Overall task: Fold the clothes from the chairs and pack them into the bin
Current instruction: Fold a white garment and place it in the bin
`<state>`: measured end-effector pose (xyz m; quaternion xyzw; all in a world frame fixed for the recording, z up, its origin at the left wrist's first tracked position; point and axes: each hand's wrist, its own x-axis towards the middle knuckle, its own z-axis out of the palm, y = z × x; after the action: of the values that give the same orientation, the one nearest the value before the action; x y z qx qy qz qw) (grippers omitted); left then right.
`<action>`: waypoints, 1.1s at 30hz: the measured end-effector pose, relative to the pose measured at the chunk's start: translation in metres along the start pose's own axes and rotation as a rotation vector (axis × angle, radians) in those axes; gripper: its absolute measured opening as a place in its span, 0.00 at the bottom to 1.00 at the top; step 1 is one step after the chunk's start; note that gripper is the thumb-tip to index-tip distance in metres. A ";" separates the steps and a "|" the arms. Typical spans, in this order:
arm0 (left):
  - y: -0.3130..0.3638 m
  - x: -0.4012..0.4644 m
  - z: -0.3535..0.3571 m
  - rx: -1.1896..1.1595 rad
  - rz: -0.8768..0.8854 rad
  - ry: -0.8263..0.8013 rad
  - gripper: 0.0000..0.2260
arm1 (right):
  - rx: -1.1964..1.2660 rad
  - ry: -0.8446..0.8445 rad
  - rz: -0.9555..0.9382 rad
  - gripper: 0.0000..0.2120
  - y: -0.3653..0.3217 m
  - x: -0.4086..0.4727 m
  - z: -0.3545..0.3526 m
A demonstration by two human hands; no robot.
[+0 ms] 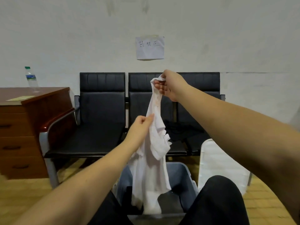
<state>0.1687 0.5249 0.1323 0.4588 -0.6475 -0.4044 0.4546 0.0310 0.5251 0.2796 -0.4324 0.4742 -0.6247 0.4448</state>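
The right hand (pixel 168 85) pinches the top of a crumpled white cotton shirt (pixel 152 153); the left hand (pixel 142 123) pinches its edge lower down. The shirt hangs into the grey plastic bin (pixel 183 177).

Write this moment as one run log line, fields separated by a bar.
right hand pinches white shirt top | left hand pinches its edge | shirt hangs into grey bin | dark clothes on chairs
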 end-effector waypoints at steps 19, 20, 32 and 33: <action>-0.025 0.000 -0.032 -1.032 -0.304 -0.270 0.11 | -0.272 0.245 -0.063 0.04 0.021 0.021 -0.063; -0.023 0.002 -0.034 -1.042 -0.291 -0.259 0.12 | -0.295 0.255 -0.017 0.06 0.022 0.021 -0.066; 0.018 0.030 -0.059 -0.925 -0.157 -0.081 0.09 | -0.419 0.157 0.058 0.06 0.048 0.019 -0.105; 0.021 0.032 -0.060 -0.912 -0.163 -0.070 0.10 | -0.401 0.144 0.067 0.06 0.051 0.019 -0.108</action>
<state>0.2165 0.4935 0.1749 0.2478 -0.3803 -0.6976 0.5544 -0.0696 0.5212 0.2134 -0.4503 0.6339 -0.5320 0.3352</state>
